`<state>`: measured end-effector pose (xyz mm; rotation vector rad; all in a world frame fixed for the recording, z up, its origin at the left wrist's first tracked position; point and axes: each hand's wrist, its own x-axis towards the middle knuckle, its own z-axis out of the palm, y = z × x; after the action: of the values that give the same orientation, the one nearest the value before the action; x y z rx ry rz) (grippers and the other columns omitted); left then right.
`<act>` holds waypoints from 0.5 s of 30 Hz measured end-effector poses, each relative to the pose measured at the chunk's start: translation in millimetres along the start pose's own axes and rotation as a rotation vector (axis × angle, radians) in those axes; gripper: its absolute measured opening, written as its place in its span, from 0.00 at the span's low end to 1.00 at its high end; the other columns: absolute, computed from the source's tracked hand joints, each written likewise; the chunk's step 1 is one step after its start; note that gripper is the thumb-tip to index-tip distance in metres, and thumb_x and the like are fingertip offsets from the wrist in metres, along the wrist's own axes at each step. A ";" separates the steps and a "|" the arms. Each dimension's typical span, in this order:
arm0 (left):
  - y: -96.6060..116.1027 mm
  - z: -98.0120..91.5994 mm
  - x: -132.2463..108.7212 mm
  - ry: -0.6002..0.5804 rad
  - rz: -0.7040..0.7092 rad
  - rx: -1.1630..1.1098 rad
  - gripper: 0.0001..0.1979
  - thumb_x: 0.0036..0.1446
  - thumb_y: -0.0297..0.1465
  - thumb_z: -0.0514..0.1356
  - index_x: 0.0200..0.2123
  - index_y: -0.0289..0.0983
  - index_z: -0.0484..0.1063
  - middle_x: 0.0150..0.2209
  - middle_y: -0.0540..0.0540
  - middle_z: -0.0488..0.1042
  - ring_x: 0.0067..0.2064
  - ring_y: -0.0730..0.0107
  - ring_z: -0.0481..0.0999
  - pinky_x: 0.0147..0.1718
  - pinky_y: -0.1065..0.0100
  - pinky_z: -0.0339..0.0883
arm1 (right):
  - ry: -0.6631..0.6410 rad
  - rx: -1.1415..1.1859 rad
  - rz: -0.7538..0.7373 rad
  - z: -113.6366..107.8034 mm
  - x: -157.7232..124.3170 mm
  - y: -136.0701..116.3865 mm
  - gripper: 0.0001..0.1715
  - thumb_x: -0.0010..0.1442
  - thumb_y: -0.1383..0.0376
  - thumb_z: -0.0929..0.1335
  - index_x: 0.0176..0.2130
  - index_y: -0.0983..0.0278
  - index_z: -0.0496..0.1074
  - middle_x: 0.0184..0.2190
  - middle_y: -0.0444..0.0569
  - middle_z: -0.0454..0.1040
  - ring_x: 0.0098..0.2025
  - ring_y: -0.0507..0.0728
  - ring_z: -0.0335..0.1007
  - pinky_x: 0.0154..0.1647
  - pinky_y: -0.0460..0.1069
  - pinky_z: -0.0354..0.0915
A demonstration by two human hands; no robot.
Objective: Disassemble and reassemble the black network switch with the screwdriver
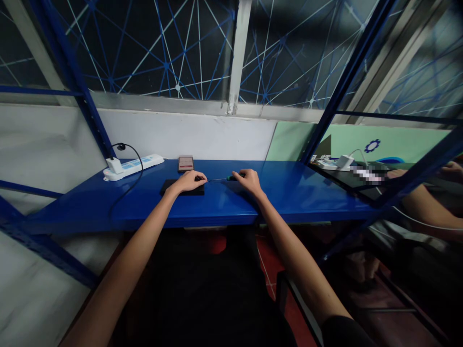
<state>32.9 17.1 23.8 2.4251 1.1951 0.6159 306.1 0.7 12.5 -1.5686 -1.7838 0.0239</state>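
Note:
A screwdriver with a green handle (pixel 230 178) lies level above the blue table, its thin metal shaft pointing left. My right hand (pixel 247 180) is closed around the handle. At the shaft's tip, my left hand (pixel 190 180) pinches with thumb and fingers; what is between them is too small to name. Under and beside that hand rests a flat black object (pixel 195 191) on the table. Behind it, a small framed card or case (pixel 185 163) lies near the wall.
On the blue table (pixel 224 207), a white power strip (pixel 137 166) with a plug and black cable sits at the left. Blue shelf posts rise on both sides. At the right, another person's arm (pixel 430 202) reaches over a black surface with a charger (pixel 345 162).

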 end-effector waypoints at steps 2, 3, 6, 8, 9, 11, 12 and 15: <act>0.3 0.8 0.6 0.003 0.000 0.027 0.18 0.59 0.43 0.54 0.41 0.40 0.78 0.47 0.43 0.79 0.48 0.56 0.75 0.45 0.62 0.67 | -0.003 -0.001 -0.007 0.7 -0.1 -0.1 0.28 0.58 0.46 0.63 0.20 0.64 0.71 0.18 0.49 0.69 0.23 0.53 0.59 0.25 0.49 0.47; -0.1 1.4 1.0 0.003 -0.002 0.041 0.18 0.59 0.43 0.54 0.41 0.40 0.78 0.47 0.42 0.78 0.48 0.56 0.75 0.46 0.62 0.67 | -0.005 0.001 -0.009 1.0 -0.1 -0.2 0.28 0.58 0.46 0.63 0.20 0.64 0.71 0.18 0.49 0.69 0.23 0.53 0.59 0.25 0.49 0.47; -2.9 3.3 2.0 0.005 -0.007 0.069 0.18 0.60 0.43 0.53 0.42 0.40 0.77 0.48 0.42 0.78 0.48 0.56 0.75 0.46 0.62 0.66 | -0.011 0.008 -0.015 1.9 -0.1 -0.1 0.29 0.58 0.46 0.63 0.20 0.64 0.70 0.17 0.47 0.67 0.23 0.52 0.57 0.25 0.48 0.46; -5.2 4.2 2.3 0.013 -0.007 0.072 0.18 0.60 0.43 0.54 0.43 0.40 0.77 0.47 0.42 0.78 0.47 0.57 0.75 0.46 0.62 0.66 | -0.009 0.017 -0.012 2.0 0.1 0.4 0.29 0.58 0.45 0.63 0.20 0.64 0.70 0.16 0.47 0.66 0.22 0.52 0.56 0.25 0.48 0.46; -6.0 4.3 2.2 0.017 -0.010 0.064 0.18 0.59 0.43 0.54 0.44 0.40 0.76 0.47 0.42 0.78 0.46 0.57 0.75 0.45 0.62 0.67 | -0.004 0.027 -0.009 2.0 0.3 0.8 0.29 0.58 0.45 0.63 0.20 0.64 0.70 0.16 0.46 0.65 0.22 0.52 0.55 0.24 0.48 0.46; -6.5 4.1 1.9 0.020 -0.022 0.022 0.20 0.59 0.43 0.55 0.50 0.40 0.74 0.44 0.41 0.78 0.45 0.58 0.76 0.43 0.63 0.68 | 0.012 0.067 -0.007 1.7 0.9 1.9 0.30 0.57 0.45 0.63 0.19 0.64 0.69 0.16 0.45 0.63 0.22 0.51 0.54 0.24 0.48 0.46; -6.3 3.8 1.7 0.021 -0.029 -0.003 0.22 0.59 0.43 0.55 0.52 0.39 0.72 0.43 0.41 0.78 0.44 0.58 0.76 0.42 0.63 0.68 | 0.019 0.098 -0.006 1.4 1.3 2.5 0.30 0.57 0.44 0.63 0.19 0.64 0.69 0.15 0.45 0.62 0.22 0.51 0.54 0.25 0.48 0.46; -4.8 2.3 1.2 0.030 -0.032 -0.039 0.25 0.58 0.43 0.56 0.55 0.37 0.71 0.42 0.40 0.78 0.44 0.59 0.76 0.42 0.63 0.68 | 0.021 0.205 0.011 0.7 2.5 3.1 0.31 0.57 0.43 0.63 0.19 0.65 0.70 0.15 0.43 0.60 0.22 0.51 0.54 0.25 0.48 0.48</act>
<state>31.7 20.6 19.7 2.3677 1.2203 0.6617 308.5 3.9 11.8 -1.4267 -1.6988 0.1888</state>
